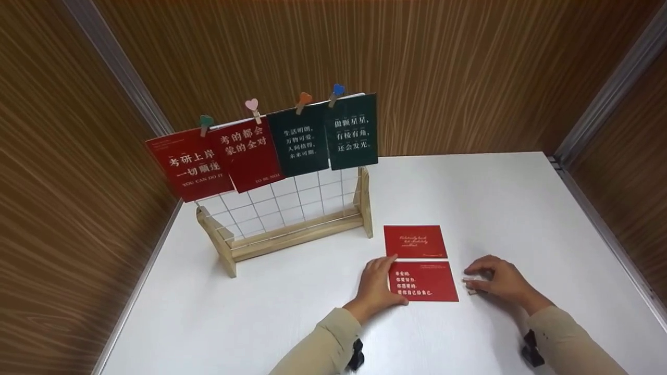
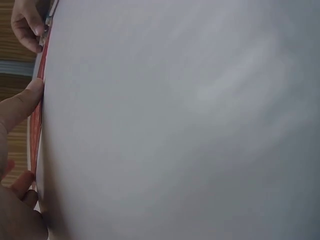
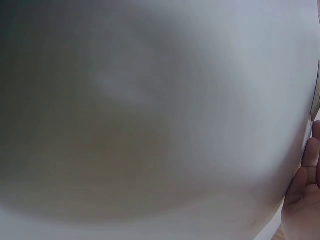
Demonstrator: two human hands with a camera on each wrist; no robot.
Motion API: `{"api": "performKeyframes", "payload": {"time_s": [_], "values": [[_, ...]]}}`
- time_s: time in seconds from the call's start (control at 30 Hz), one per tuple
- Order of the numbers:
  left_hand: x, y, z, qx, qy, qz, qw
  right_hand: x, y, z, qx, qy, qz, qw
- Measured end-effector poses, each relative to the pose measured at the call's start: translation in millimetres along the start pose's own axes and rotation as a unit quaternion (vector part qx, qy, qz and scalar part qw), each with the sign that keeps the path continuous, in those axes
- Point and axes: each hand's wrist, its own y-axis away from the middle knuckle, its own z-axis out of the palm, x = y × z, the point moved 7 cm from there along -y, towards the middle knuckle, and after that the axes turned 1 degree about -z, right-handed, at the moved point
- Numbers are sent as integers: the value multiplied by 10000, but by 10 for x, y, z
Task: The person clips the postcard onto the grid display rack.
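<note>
White tabletop, wood-grain walls; lower red white-lettered card flat, left hand spread touching it; right hand at wooden clip, grip unclear

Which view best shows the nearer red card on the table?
The head view: the nearer red card lies flat, print showing, the left hand at its edge. Left wrist shows only a thin, edge-on red sliver; right wrist shows none.

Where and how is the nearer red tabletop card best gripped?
Probably its near edge, pinched low from the person's side: the nearer red card lies flat, the left hand spans its left edge, and the other tabletop card lies just beyond.
</note>
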Motion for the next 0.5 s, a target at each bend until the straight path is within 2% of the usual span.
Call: {"api": "performKeyframes", "payload": {"time_s": [0.2,0.5], "values": [[-24,-5,31,-251,75,-192,9995,-9,-2,-12,16,-12,-52,10000],[-22,-16,14,-90,44,-49,9999,-2,-9,-22,34,-6,-9,10000]]}}
